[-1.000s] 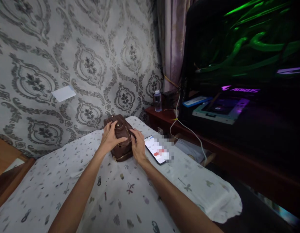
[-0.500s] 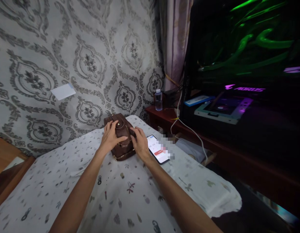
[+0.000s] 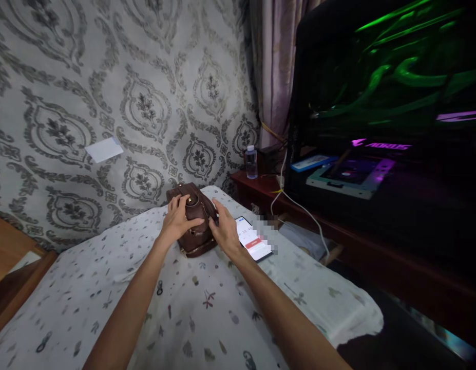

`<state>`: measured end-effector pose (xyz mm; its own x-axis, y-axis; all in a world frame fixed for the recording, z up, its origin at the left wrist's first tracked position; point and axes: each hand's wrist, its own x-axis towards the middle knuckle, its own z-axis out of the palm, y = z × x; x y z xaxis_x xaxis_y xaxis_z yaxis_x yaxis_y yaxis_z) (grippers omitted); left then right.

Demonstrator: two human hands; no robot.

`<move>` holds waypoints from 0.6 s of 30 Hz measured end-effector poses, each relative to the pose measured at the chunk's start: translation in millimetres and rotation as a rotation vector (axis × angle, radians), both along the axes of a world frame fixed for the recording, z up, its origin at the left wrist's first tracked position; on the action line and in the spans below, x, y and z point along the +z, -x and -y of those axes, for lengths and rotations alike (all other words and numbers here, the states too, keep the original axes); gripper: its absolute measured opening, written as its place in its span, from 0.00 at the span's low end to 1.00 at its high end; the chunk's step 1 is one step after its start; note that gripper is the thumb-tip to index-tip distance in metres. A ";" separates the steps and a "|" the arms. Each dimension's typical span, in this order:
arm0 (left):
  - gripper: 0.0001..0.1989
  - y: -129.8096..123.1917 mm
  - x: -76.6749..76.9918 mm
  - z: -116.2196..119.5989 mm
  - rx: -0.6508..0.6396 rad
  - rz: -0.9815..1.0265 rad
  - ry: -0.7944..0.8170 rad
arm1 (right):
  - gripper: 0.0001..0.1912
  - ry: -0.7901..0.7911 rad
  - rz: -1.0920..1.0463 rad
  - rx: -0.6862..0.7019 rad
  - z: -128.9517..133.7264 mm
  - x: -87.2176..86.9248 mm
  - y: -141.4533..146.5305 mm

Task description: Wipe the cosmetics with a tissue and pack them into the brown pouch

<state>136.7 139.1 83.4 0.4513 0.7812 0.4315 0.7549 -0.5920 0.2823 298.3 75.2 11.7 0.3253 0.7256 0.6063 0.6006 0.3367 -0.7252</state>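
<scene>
A small brown leather bag with gold-coloured zips and a round stud lies on the patterned white bedsheet. My left hand grips its left side, fingers over the top and thumb across the front. At the bag's right side, my right hand has its thumb and fingers around a dark leather edge; whether that is a flap or a strap, I cannot tell. Just right of this hand lies a phone with a lit screen, part of it blurred out.
The bedsheet covers the surface under my arms. On the red-brown table stands a clear bottle. A large dark screen fills the right, with a white cable hanging before it. White paper is on the wall.
My right hand's fingers have shifted slightly and spread a little from the thumb at the bag's right edge. My left hand keeps its place on the bag. The view has turned slightly.
</scene>
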 end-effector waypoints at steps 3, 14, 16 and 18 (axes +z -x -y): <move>0.42 -1.4 2.1 0.5 0.006 -0.009 0.011 | 0.29 -0.017 0.024 0.011 -1.6 0.4 -4.4; 0.41 -1.4 2.2 1.2 0.011 -0.025 -0.002 | 0.26 0.092 0.079 -0.111 -12.9 18.8 -4.9; 0.41 -3.2 3.4 2.9 0.018 -0.029 0.002 | 0.26 0.073 0.062 -0.082 -12.3 16.0 -6.2; 0.42 -5.5 4.4 5.5 0.030 -0.031 0.005 | 0.25 0.032 0.021 -0.061 -9.2 9.8 -3.4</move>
